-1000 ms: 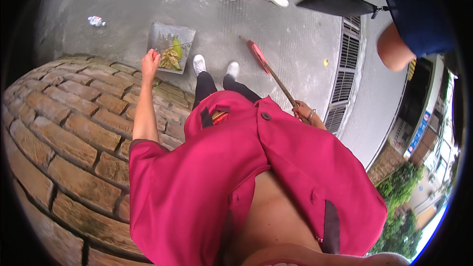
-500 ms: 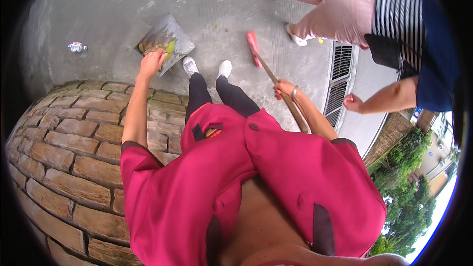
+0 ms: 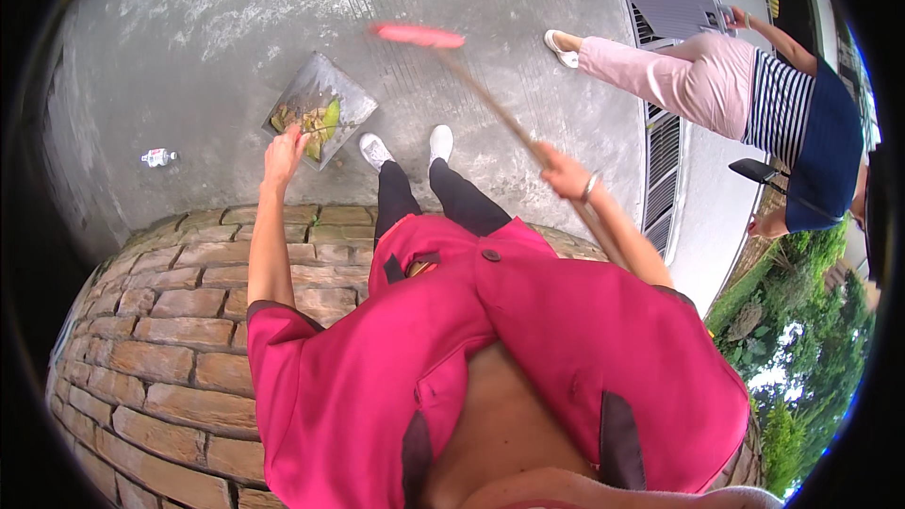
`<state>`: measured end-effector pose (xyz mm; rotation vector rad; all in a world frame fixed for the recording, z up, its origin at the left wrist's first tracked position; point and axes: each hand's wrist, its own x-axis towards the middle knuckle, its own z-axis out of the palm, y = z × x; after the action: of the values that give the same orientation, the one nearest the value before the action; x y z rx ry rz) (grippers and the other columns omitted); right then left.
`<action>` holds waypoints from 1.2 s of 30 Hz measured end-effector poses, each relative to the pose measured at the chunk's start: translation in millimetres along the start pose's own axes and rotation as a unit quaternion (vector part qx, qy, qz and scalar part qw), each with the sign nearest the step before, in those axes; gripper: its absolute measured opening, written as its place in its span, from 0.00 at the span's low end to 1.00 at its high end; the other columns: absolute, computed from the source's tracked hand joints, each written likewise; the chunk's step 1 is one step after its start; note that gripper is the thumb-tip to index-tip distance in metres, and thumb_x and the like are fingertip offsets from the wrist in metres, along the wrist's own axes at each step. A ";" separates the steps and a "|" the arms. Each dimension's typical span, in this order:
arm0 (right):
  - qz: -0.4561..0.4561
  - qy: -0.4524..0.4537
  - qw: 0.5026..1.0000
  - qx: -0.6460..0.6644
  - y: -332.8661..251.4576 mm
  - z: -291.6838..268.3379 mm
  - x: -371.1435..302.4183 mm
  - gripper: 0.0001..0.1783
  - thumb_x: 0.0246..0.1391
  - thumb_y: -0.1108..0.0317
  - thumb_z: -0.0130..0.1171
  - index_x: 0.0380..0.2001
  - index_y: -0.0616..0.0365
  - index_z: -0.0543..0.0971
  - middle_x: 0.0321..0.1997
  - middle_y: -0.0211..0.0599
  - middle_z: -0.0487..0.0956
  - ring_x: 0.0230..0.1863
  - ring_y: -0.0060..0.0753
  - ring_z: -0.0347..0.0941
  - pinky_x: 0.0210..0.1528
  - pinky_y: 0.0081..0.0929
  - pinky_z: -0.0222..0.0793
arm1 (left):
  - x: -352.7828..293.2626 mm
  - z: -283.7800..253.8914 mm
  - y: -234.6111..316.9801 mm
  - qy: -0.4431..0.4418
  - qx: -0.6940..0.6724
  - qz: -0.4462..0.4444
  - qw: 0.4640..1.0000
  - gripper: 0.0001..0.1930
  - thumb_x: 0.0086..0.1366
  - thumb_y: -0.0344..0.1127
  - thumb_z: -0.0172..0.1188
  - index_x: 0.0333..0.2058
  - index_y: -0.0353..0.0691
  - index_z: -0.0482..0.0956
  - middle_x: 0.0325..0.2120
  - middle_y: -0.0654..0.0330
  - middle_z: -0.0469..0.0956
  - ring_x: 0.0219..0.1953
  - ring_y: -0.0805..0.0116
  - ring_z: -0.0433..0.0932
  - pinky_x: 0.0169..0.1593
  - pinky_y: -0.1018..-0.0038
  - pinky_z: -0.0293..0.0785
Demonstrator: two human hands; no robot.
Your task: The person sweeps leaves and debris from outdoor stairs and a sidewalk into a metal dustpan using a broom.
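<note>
At the left, my left hand (image 3: 285,153) is closed at the near edge of a grey metal dustpan (image 3: 351,99), apparently on its handle, which my fingers mostly hide. Green and brown leaves (image 3: 320,123) lie inside the pan. My right hand (image 3: 566,174) grips the wooden stick of a broom (image 3: 500,113), and the stick runs back along my right forearm. Motion smears the broom's red head (image 3: 419,35), out over the concrete beyond my feet and to the right of the dustpan.
A plastic bottle (image 3: 158,157) lies on the concrete (image 3: 226,28) at the left. A brick surface (image 3: 170,349) curves along the lower left. A person in pink trousers (image 3: 688,85) walks at the right with a grey suitcase (image 3: 665,0), near the drain grating (image 3: 662,170).
The broom head has swung left and farther out, from pointing outward to lying crosswise. My left hand stays at the dustpan. The passer-by has moved on, and the suitcase has come into full view.
</note>
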<state>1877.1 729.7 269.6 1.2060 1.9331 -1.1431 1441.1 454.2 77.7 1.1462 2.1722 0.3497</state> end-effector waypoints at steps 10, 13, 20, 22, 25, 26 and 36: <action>0.048 -0.002 0.999 0.001 -40.4 4.0 202.8 0.19 0.42 0.72 0.49 0.39 0.68 0.62 0.18 0.45 0.74 0.18 0.36 0.73 0.20 0.35 0.67 | 23.3 8.5 -9.1 0.042 -0.028 -0.039 0.998 0.13 0.62 0.43 0.52 0.30 0.37 0.70 0.25 0.48 0.75 0.32 0.45 0.74 0.33 0.56 0.68; -0.031 -0.155 0.985 -0.072 -64.5 63.7 167.5 0.22 0.41 0.71 0.49 0.41 0.68 0.59 0.24 0.51 0.76 0.21 0.40 0.74 0.23 0.39 0.69 | 27.2 17.5 -15.1 0.041 -0.039 -0.022 0.998 0.14 0.62 0.44 0.51 0.31 0.37 0.71 0.26 0.46 0.75 0.33 0.44 0.74 0.34 0.55 0.68; -0.092 -0.139 0.986 -0.025 -61.0 67.5 59.9 0.29 0.44 0.72 0.46 0.53 0.57 0.56 0.24 0.46 0.74 0.16 0.33 0.69 0.18 0.33 0.67 | 24.9 -9.4 -23.7 0.042 -0.055 -0.023 0.997 0.14 0.63 0.44 0.51 0.32 0.37 0.70 0.26 0.44 0.75 0.32 0.42 0.73 0.33 0.56 0.67; -0.151 -0.010 0.988 -0.041 -37.1 52.3 31.5 0.30 0.45 0.71 0.46 0.55 0.56 0.55 0.24 0.46 0.74 0.16 0.32 0.68 0.18 0.32 0.67 | 28.4 -14.7 -10.4 0.032 -0.045 -0.025 0.998 0.14 0.63 0.44 0.51 0.32 0.37 0.70 0.25 0.45 0.74 0.31 0.42 0.73 0.33 0.56 0.67; 0.140 -0.022 0.979 0.149 15.9 8.2 6.6 0.39 0.48 0.72 0.46 0.64 0.49 0.46 0.19 0.34 0.70 0.13 0.24 0.64 0.13 0.24 0.63 | 39.0 -22.4 8.2 0.029 -0.030 -0.026 0.999 0.14 0.63 0.44 0.51 0.32 0.37 0.70 0.24 0.46 0.74 0.30 0.42 0.73 0.32 0.56 0.67; 0.186 0.002 0.959 0.215 36.6 -9.9 7.4 0.37 0.49 0.72 0.45 0.63 0.48 0.48 0.18 0.31 0.68 0.12 0.20 0.62 0.12 0.21 0.62 | 44.2 -23.2 13.4 0.037 -0.028 -0.012 0.999 0.14 0.63 0.44 0.51 0.32 0.37 0.70 0.24 0.46 0.74 0.29 0.42 0.73 0.32 0.56 0.67; 0.226 0.044 0.854 0.466 102.2 -31.6 140.3 0.06 0.47 0.74 0.51 0.18 0.58 0.70 0.10 0.37 0.68 0.12 0.31 0.67 0.13 0.32 0.64 | 106.7 -13.4 44.4 -0.020 -0.008 -0.031 0.999 0.14 0.60 0.43 0.55 0.28 0.36 0.70 0.21 0.45 0.73 0.27 0.43 0.73 0.29 0.54 0.66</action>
<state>1909.7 837.4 133.7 2.0806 0.9729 -1.8248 1417.1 567.3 65.3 1.0670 2.1603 0.3135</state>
